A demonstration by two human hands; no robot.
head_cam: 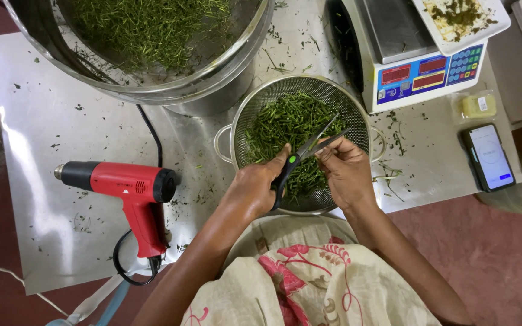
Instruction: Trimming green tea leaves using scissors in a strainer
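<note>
From the head view, the left hand [254, 188] grips the black handles of the scissors [307, 152], whose blades are parted over the metal colander [240, 118] of cut green stems [285, 124]. The right hand [347, 172] pinches something small at the blades; what it is cannot be told. The colander sits on a steel table [43, 121] beside a red heat gun [129, 192], a weighing scale [418, 66] and a phone [488, 157]; the floor is red.

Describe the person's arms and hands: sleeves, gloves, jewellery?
Both arms are bare to the frame's edge: no sleeves, gloves, watch or bracelets show. The left hand and right hand show no rings. Below them lies cream cloth with a pink floral print.
</note>
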